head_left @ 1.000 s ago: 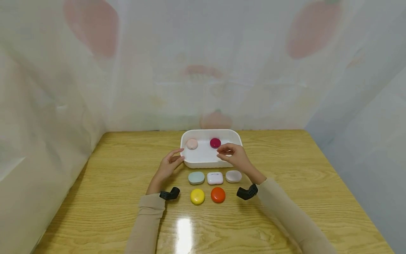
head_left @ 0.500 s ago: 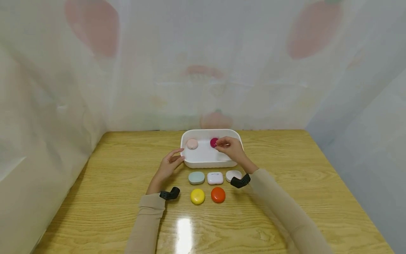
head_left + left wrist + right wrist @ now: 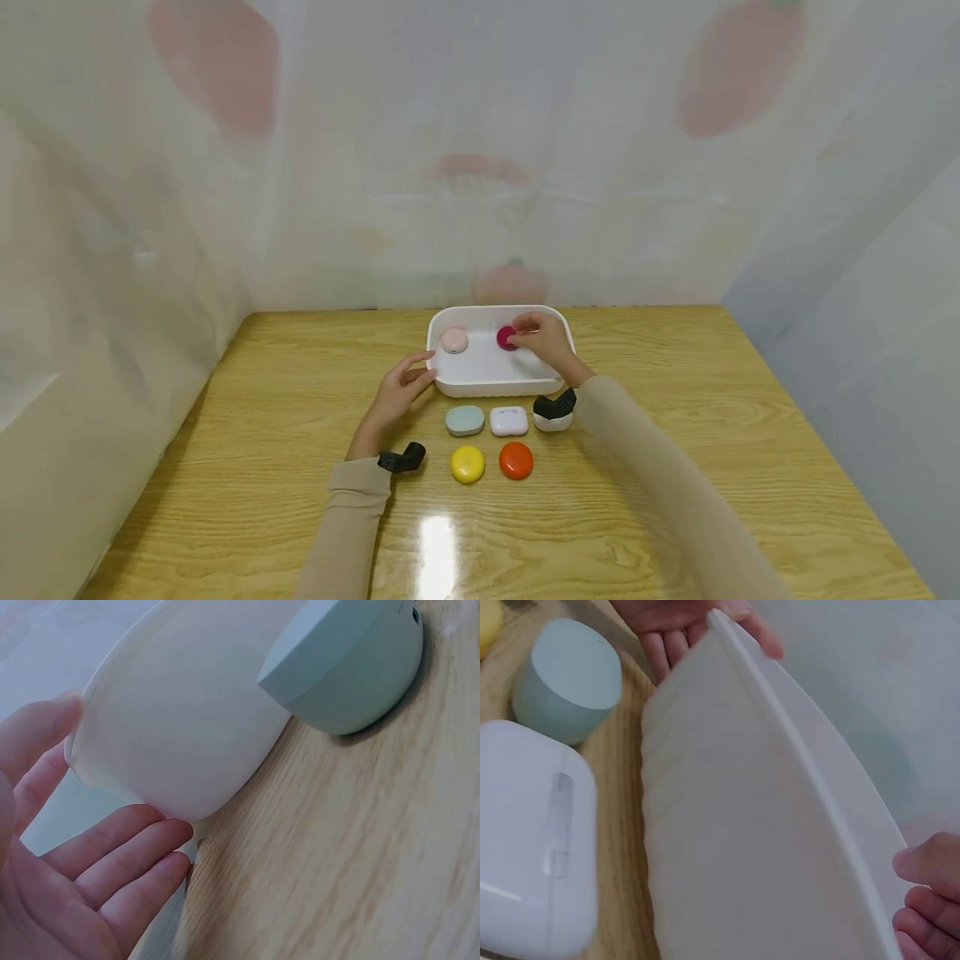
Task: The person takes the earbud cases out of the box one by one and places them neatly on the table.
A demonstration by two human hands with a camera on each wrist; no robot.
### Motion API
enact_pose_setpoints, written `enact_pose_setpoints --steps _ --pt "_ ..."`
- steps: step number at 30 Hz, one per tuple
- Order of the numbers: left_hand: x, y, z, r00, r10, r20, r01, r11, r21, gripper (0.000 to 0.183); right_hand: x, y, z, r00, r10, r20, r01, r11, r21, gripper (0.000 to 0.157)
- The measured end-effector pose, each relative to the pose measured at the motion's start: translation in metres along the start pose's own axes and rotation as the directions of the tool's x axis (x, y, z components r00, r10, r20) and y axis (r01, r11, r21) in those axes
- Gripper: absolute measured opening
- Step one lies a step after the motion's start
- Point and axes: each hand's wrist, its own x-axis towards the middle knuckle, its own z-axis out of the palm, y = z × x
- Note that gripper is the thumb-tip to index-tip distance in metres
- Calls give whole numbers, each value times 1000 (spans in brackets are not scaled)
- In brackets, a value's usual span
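Observation:
My left hand (image 3: 397, 392) pinches the left rim of a white tray (image 3: 480, 390), its other fingers lying against the outside wall in the left wrist view. Inside the tray, my right hand (image 3: 546, 340) is at the round magenta case (image 3: 504, 337), thumb and fingers partly covering it. The right wrist view shows that hand's thumb (image 3: 930, 862) apart from its bent fingers, with nothing visible between them; whether it touches the case is hidden. A round pale pink case (image 3: 453, 340) lies at the tray's left end.
In front of the tray stand a mint case (image 3: 465, 421), a white earbud case (image 3: 509, 422) and a whitish case (image 3: 553, 422), partly covered by the black wrist camera (image 3: 555, 405). Nearer are a yellow round case (image 3: 467, 464) and an orange-red one (image 3: 516, 460).
My right hand has moved forward and slightly left over the tray, up to the magenta case. My left hand and all the cases have stayed in place.

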Motion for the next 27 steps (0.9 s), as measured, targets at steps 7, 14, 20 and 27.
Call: enact_pose_setpoints --steps 7,14,20,27 --pt "0 -2 0 1000 14 -10 -14 1000 10 49 11 5 5 994 108 -14 -108 994 -2 35" --pt "2 -5 1 1000 13 -21 -13 999 29 48 17 11 10 979 195 -64 -198 979 -48 40" --pt "1 -4 1 1000 7 -11 -7 1000 22 48 18 14 15 979 188 -78 -196 976 -100 38" --pt "-1 1 2 1000 -9 -15 9 1000 25 47 23 14 21 979 201 -28 -203 961 -189 49"
